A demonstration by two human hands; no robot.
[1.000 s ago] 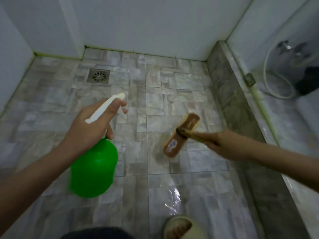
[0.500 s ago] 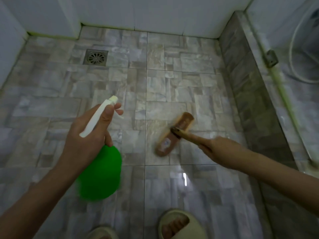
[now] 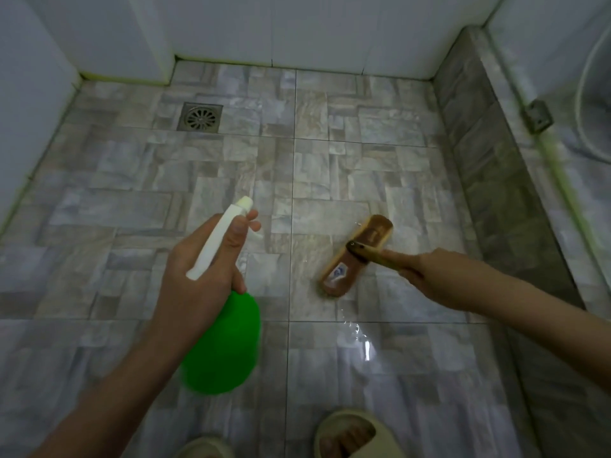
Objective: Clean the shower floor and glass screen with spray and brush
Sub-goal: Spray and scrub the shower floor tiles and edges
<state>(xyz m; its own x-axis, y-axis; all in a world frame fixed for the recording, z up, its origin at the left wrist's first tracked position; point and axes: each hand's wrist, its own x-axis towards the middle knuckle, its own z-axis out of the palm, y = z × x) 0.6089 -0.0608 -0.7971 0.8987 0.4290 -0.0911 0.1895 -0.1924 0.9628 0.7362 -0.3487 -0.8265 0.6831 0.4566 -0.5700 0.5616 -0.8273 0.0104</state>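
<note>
Green, white-headed spray bottle (image 3: 221,345); brown wooden brush (image 3: 341,268)

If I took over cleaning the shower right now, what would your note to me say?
Left hand grips the green spray bottle above the floor.
Right hand holds the brush by its handle; the head rests mid-floor.
Done: a wet patch shines near the brush.
Left: scrub the remaining floor toward the drain, then the glass screen.

The shower floor (image 3: 330,166) is viewed from one wide-angle head-worn camera, pointed forward and steeply down, the far wall (image 3: 297,28) framed above and a slipper (image 3: 334,424) below.
</note>
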